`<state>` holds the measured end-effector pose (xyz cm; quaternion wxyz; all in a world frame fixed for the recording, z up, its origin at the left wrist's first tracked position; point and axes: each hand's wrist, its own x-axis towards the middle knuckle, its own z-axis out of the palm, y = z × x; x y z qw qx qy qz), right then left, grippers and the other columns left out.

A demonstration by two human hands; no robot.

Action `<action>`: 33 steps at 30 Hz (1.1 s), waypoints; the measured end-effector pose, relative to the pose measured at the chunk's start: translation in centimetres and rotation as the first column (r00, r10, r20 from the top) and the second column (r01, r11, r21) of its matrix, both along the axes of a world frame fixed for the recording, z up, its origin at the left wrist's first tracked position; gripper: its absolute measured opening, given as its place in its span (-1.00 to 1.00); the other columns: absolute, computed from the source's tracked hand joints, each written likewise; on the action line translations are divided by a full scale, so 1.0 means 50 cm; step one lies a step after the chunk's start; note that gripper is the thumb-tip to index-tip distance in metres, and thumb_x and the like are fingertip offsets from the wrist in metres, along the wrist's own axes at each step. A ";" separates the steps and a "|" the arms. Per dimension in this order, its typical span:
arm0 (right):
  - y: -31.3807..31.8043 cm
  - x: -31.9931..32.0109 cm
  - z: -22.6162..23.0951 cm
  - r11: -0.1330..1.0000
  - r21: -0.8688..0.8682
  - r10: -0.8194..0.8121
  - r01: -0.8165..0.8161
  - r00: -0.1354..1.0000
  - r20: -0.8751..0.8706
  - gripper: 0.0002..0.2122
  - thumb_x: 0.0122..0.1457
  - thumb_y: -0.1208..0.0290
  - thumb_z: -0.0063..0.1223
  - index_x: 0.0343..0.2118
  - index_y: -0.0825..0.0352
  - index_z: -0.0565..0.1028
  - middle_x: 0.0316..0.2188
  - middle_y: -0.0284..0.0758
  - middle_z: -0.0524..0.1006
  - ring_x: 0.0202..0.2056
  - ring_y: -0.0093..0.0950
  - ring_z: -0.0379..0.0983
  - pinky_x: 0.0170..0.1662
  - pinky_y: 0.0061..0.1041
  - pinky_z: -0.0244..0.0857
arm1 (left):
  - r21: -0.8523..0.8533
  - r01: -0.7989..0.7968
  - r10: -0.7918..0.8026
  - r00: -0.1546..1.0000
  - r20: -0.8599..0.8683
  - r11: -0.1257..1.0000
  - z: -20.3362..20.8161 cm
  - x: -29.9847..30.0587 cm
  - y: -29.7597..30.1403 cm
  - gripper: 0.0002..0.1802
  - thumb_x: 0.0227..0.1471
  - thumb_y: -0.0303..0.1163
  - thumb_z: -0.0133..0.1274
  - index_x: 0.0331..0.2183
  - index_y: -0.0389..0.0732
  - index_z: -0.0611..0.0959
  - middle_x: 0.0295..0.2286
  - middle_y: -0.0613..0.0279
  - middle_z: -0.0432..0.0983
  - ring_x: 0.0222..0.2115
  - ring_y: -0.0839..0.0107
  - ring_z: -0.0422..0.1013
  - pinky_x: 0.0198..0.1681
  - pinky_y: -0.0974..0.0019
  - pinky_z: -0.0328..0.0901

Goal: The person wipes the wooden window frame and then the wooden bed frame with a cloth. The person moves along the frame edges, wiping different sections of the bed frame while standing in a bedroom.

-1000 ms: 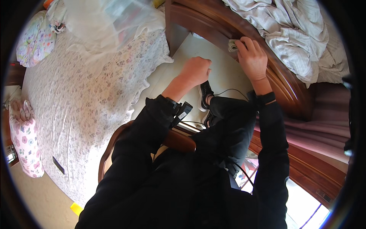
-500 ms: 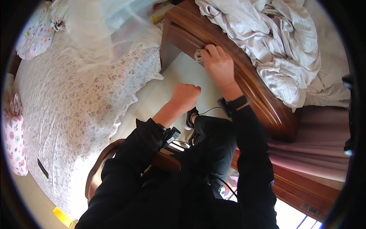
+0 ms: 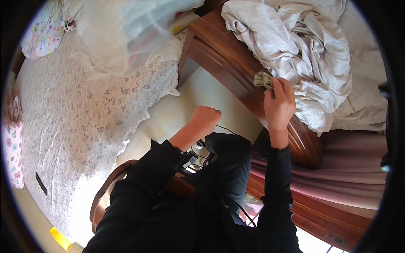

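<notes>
My right hand [image 3: 279, 103] is closed on a small rolled bundle [image 3: 262, 79], grey-green and pale, folded like cloth. Its exact kind I cannot make out. The bundle sticks out past my thumb and fingers, held above the brown wooden bed frame [image 3: 234, 52], close to the crumpled pale bedding [image 3: 287, 46]. My left hand [image 3: 204, 120] is a fist over the floor gap between the two beds, back of the hand upward. Whatever may be inside that fist is hidden.
At left, a bed with a flowered sheet [image 3: 84, 122] carries sheer white fabric [image 3: 126, 38] and a thin black object [image 3: 41, 183]. A wooden chair arm [image 3: 99, 198] curves beside my left sleeve. Pink curtain [image 3: 337, 173] hangs at right. A cable [image 3: 228, 128] runs near my knee.
My right hand has moved right and toward me with the rolled bundle, from the bed frame's inner edge to above its top. My left fist has dropped slightly nearer.
</notes>
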<state>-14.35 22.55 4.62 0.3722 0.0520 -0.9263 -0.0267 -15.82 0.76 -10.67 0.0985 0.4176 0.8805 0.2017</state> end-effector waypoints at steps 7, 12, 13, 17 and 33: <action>-0.045 -0.038 -0.030 1.000 0.002 -0.014 0.014 1.000 0.000 -0.69 0.07 0.60 0.22 -0.10 0.20 0.69 -0.10 -0.39 0.64 -0.15 -0.23 0.53 -0.05 -0.27 0.48 | -0.004 -0.017 0.017 1.000 0.001 1.000 -0.006 0.002 -0.003 -0.78 -0.14 -0.47 0.19 -0.33 -0.25 0.73 -0.52 0.05 0.65 -0.40 -0.02 0.63 -0.39 -0.02 0.47; -0.105 -0.103 -0.048 0.997 -0.025 0.078 -0.078 0.997 -0.021 -0.71 0.05 0.58 0.24 -0.14 0.16 0.70 -0.07 -0.35 0.64 -0.09 -0.23 0.55 -0.02 -0.28 0.51 | -0.080 0.052 -0.049 0.998 0.047 0.995 -0.007 0.006 0.002 -0.78 -0.16 -0.45 0.23 -0.34 -0.24 0.72 -0.52 0.07 0.65 -0.40 -0.01 0.63 -0.40 0.00 0.46; -0.118 -0.120 -0.053 0.995 -0.028 0.093 -0.094 0.995 -0.036 -0.71 0.04 0.58 0.24 -0.14 0.16 0.70 -0.06 -0.34 0.64 -0.08 -0.23 0.55 -0.01 -0.28 0.52 | -0.048 0.041 -0.040 0.999 0.028 0.998 -0.009 0.006 0.001 -0.78 -0.16 -0.44 0.24 -0.35 -0.24 0.72 -0.53 0.07 0.64 -0.40 -0.02 0.62 -0.40 0.00 0.46; -0.165 -0.184 -0.065 0.982 -0.078 0.169 -0.172 0.985 -0.042 -0.71 0.03 0.61 0.23 -0.15 0.21 0.70 -0.04 -0.30 0.64 -0.05 -0.18 0.56 0.01 -0.24 0.52 | -0.010 0.015 -0.014 0.999 0.046 1.000 -0.012 0.006 -0.003 -0.77 -0.19 -0.40 0.29 -0.38 -0.24 0.72 -0.53 0.07 0.64 -0.40 -0.02 0.62 -0.40 -0.01 0.45; -0.295 -0.435 -0.062 0.893 -0.271 0.367 -0.358 0.930 -0.021 -0.79 0.12 0.62 0.14 -0.20 0.28 0.68 -0.16 -0.25 0.66 -0.16 -0.12 0.61 -0.11 -0.19 0.53 | -0.115 0.063 -0.051 0.993 0.108 0.991 -0.030 0.019 -0.020 -0.91 -0.20 -0.47 0.26 -0.50 -0.19 0.80 -0.47 0.08 0.71 -0.37 0.03 0.67 -0.39 0.04 0.50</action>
